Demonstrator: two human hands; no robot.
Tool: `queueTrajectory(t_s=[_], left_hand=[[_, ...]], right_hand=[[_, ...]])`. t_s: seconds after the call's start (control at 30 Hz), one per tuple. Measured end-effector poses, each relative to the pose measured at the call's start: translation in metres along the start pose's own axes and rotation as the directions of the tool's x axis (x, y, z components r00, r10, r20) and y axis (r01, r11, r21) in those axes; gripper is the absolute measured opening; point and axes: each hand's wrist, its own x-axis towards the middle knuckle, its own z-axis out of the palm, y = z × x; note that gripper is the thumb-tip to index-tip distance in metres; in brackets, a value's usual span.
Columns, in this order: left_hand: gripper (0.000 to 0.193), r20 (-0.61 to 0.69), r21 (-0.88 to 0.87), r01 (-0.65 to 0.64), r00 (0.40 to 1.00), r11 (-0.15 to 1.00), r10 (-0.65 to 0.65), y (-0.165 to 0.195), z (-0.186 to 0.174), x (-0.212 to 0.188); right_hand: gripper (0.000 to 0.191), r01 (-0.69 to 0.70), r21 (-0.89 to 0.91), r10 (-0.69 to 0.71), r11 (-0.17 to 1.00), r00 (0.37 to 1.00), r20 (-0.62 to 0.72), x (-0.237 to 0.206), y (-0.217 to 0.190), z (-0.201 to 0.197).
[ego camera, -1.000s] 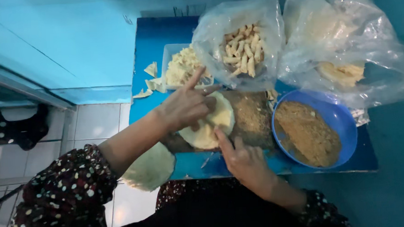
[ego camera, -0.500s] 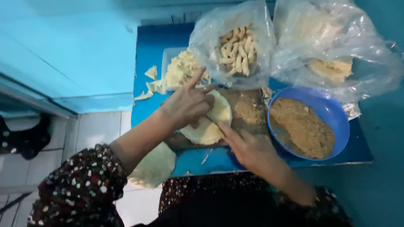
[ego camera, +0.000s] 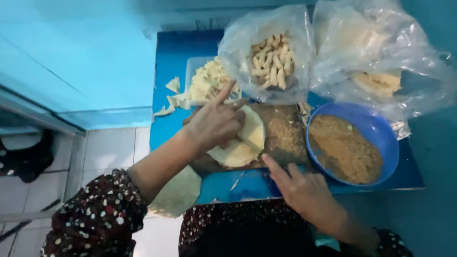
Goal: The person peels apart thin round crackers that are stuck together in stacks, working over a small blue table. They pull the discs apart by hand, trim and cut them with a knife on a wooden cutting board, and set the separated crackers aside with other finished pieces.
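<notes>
left hand (ego camera: 215, 125) gripped folded pale wrapper (ego camera: 242, 141), index finger raised | right hand (ego camera: 305, 189) lay open-fingered at wooden board (ego camera: 280, 136) edge, holding nothing | wrapper on board, beside blue bowl (ego camera: 385, 137) of brown crumbs (ego camera: 345, 149) | bagged rolls (ego camera: 272, 62) behind

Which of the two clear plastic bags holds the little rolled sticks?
The left bag, beside the tray of scraps; the right bag holds flat pale sheets instead.
</notes>
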Motion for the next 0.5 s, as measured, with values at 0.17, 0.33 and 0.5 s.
queueTrajectory(t_s=[0.17,0.33,0.5], left_hand=[[0.032,0.132,-0.067,-0.018,0.991,0.998,0.027,0.0,-0.006,0.002],[0.032,0.134,-0.053,-0.014,0.991,0.998,0.021,0.001,-0.015,0.005],[0.039,0.105,-0.128,-0.014,0.994,0.992,0.028,0.004,-0.019,0.003]], right_hand=[[0.056,0.061,-0.055,-0.066,0.997,0.994,-0.09,0.002,-0.015,0.018],[0.057,0.076,-0.059,-0.079,0.995,0.996,-0.051,-0.013,-0.002,-0.001],[0.058,0.082,-0.25,-0.112,0.965,0.988,-0.109,-0.017,-0.013,0.001]])
